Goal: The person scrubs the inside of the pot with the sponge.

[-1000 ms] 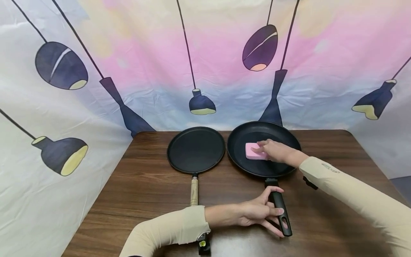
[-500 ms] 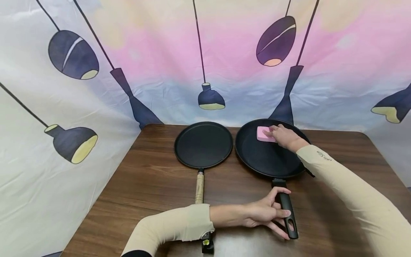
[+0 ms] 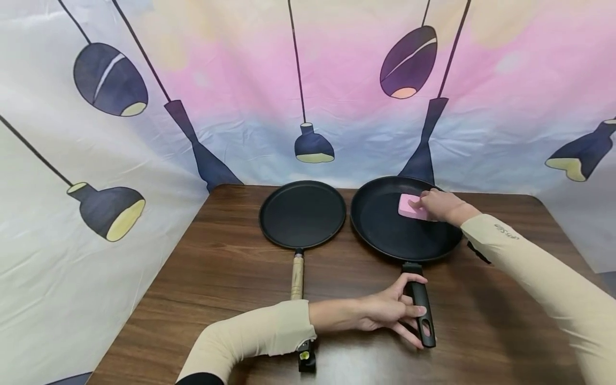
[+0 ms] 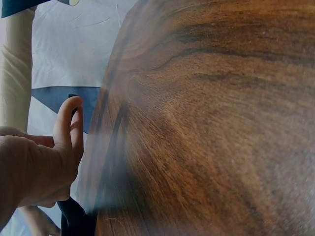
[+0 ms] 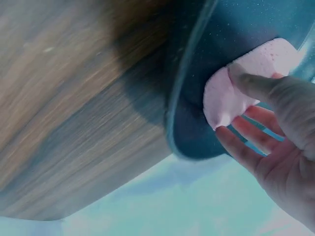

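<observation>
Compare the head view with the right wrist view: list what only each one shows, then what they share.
Only the head view shows the left hand gripping the black handle of the larger pan, the flat pan with its wooden handle, and the lamp-print backdrop.

Only the right wrist view shows the fingers and thumb pinching the sponge close up.

Both show the right hand holding the pink sponge inside the larger pan on the wooden table.
</observation>
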The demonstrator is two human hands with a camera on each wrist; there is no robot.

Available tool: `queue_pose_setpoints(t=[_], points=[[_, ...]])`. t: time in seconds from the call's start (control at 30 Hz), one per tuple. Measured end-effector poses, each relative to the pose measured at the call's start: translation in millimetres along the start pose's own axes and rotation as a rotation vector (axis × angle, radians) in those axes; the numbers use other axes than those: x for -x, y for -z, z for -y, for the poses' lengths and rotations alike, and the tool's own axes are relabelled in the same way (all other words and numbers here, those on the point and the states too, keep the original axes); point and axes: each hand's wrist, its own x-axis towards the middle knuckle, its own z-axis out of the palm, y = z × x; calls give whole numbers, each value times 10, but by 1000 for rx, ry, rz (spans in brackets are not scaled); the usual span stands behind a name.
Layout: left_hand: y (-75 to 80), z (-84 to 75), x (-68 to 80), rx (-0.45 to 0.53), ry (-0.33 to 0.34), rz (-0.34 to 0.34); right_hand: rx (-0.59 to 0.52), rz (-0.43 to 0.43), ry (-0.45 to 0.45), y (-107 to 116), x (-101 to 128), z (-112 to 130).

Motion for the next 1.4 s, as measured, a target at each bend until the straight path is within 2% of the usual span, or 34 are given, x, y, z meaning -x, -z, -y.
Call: queue_pose_setpoints(t=[0.13,0.23,0.4,0.57,0.73,0.9,1.17,1.4], points=[[3,2,1,-2,-14,-7,-63,97,-16,87,124,17],[-4,3,2,0,-19,-8,-98,124,0,118,223,26],[-11,-13,4,-3,-22,-2,-84,74,65,103,345,82],[19,-43,37,-12,-30,1,-33,41,122,81,358,214],[7,-32,50,-13,-34,-3,-46,59,97,79,402,332],[-25,-20,47,-10,-30,0,-4,47,85,65,466,414],[-44,-13,7,-13,-29,0,-152,49,35,27,522,427],[-34,3,18,-13,-15,-11,-218,-24,6,-81,546,504]])
